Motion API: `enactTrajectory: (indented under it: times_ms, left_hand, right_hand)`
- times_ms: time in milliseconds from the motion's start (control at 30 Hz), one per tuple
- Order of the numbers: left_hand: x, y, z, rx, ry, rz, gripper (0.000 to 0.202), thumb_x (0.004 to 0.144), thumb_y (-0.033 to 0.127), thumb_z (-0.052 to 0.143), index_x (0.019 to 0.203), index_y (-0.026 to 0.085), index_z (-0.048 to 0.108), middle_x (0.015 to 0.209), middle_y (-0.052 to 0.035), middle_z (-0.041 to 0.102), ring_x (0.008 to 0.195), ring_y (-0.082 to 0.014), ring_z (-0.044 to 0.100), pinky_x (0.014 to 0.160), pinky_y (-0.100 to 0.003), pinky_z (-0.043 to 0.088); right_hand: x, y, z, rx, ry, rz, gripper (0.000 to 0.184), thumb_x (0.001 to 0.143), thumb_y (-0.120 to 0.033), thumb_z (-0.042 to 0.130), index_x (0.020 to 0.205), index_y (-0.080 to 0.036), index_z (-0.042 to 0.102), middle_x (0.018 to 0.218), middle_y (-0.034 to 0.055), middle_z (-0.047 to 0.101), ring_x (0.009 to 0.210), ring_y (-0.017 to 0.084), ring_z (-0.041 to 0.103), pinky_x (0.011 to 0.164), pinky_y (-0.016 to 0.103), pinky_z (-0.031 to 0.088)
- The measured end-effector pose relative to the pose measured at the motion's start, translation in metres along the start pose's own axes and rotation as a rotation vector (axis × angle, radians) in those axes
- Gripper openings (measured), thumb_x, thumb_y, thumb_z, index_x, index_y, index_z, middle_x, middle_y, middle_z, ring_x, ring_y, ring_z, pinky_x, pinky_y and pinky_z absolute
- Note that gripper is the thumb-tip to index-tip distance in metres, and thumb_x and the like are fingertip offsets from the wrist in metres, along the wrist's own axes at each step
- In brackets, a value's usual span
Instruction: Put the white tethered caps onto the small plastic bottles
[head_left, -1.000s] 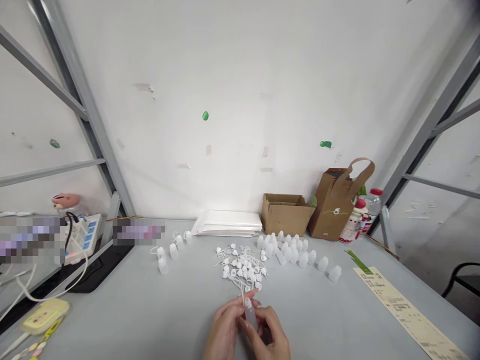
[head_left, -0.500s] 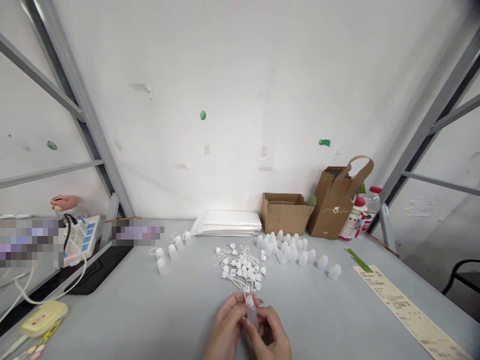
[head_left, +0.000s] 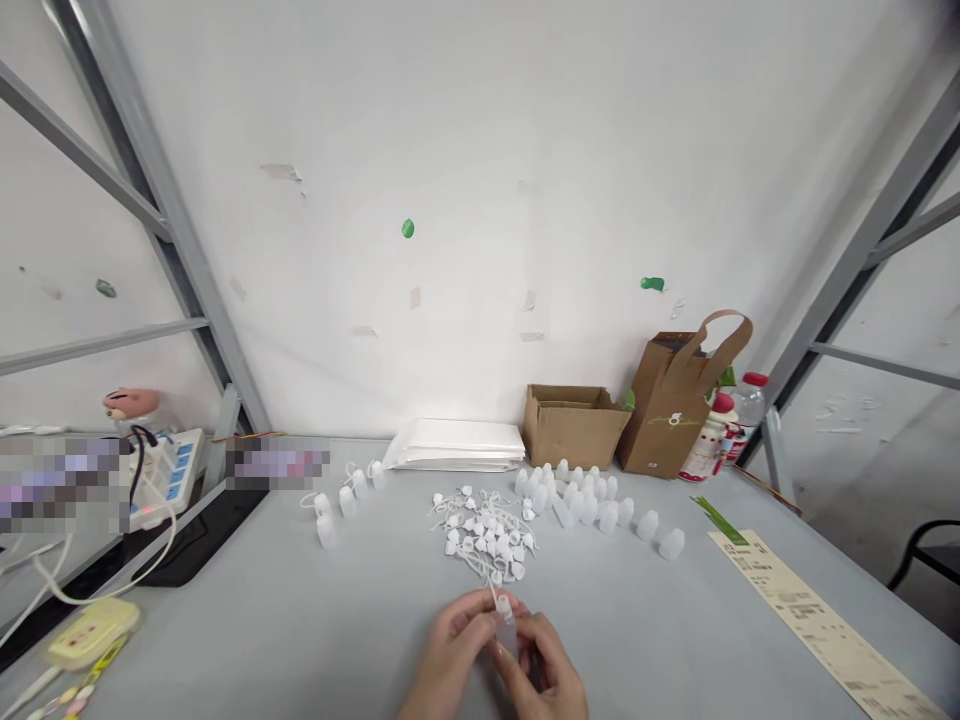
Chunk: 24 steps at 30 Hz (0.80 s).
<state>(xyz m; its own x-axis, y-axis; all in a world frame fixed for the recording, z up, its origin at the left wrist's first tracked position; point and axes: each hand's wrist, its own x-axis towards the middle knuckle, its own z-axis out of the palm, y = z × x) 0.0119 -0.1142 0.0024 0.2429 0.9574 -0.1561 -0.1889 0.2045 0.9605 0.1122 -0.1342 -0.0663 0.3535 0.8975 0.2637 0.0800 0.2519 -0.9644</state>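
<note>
In the head view, left hand (head_left: 454,648) and right hand (head_left: 551,668) are closed around a frosted plastic bottle (head_left: 507,632). Just beyond the grip lie thin-strapped white caps (head_left: 491,546); farther, rightward, a cardboard box (head_left: 576,432), contents hidden.

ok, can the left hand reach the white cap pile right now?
Likely yes: the white cap pile lies just past the left hand with nothing seen between, though that hand is busy at the small bottle.

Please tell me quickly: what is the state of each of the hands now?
Left hand: closed, at the upper part of the small bottle.
Right hand: closed, holding the same small bottle lower down.
</note>
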Motion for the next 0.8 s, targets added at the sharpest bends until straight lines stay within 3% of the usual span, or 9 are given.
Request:
enactTrajectory:
  times_ms: [167,333,433,600,700,800]
  left_hand:
    - [-0.007,0.012,0.002,0.041,0.045,-0.018,0.022,0.067,0.033,0.055,0.072,0.02,0.072,0.09,-0.0053,0.071,0.098,-0.0257,0.056,0.086,-0.032,0.041]
    - [-0.005,0.004,-0.002,-0.107,0.043,-0.068,0.023,0.064,0.032,0.059,0.076,0.017,0.072,0.088,-0.0079,0.072,0.097,-0.0273,0.057,0.091,-0.038,0.038]
    - [-0.002,-0.002,-0.002,-0.229,0.034,-0.091,0.022,0.064,0.031,0.06,0.074,0.015,0.072,0.082,-0.0095,0.072,0.089,-0.0273,0.06,0.086,-0.039,0.04]
    - [0.002,-0.01,0.005,-0.286,0.04,-0.071,0.027,0.06,0.037,0.066,0.076,0.015,0.072,0.084,-0.0098,0.072,0.09,-0.027,0.061,0.088,-0.038,0.04]
    - [0.005,-0.017,0.008,-0.275,0.022,-0.061,0.035,0.06,0.04,0.068,0.085,0.015,0.068,0.085,-0.0098,0.072,0.087,-0.0263,0.062,0.086,-0.039,0.041]
    - [0.006,-0.021,0.008,-0.263,0.047,-0.024,0.033,0.06,0.042,0.07,0.079,0.016,0.064,0.084,-0.0117,0.072,0.083,-0.026,0.064,0.08,-0.038,0.044]
  right_hand:
    - [0.003,-0.003,-0.003,0.132,-0.079,0.076,0.03,0.062,-0.051,0.069,0.068,-0.022,0.069,0.072,0.0059,0.065,0.075,0.022,0.06,0.07,0.026,0.048]
    - [0.003,-0.002,-0.005,0.167,-0.088,0.134,0.037,0.057,-0.056,0.07,0.069,-0.021,0.071,0.085,0.0097,0.071,0.094,0.028,0.06,0.086,0.033,0.044]
    - [0.004,-0.004,-0.006,0.185,-0.099,0.137,0.038,0.057,-0.057,0.069,0.067,-0.02,0.071,0.08,0.0092,0.071,0.09,0.029,0.061,0.08,0.034,0.046]
    - [0.008,-0.008,-0.005,0.222,-0.112,0.129,0.034,0.062,-0.053,0.068,0.063,-0.019,0.067,0.058,0.0025,0.062,0.059,0.019,0.056,0.057,0.027,0.046]
    - [0.005,-0.006,-0.003,0.142,-0.071,0.102,0.033,0.064,-0.053,0.066,0.063,-0.019,0.064,0.054,-0.001,0.054,0.051,0.014,0.048,0.052,0.023,0.042]
    - [0.002,0.0,-0.002,0.018,-0.038,0.033,0.031,0.065,-0.051,0.065,0.065,-0.02,0.063,0.052,-0.0032,0.048,0.048,0.012,0.042,0.048,0.021,0.038]
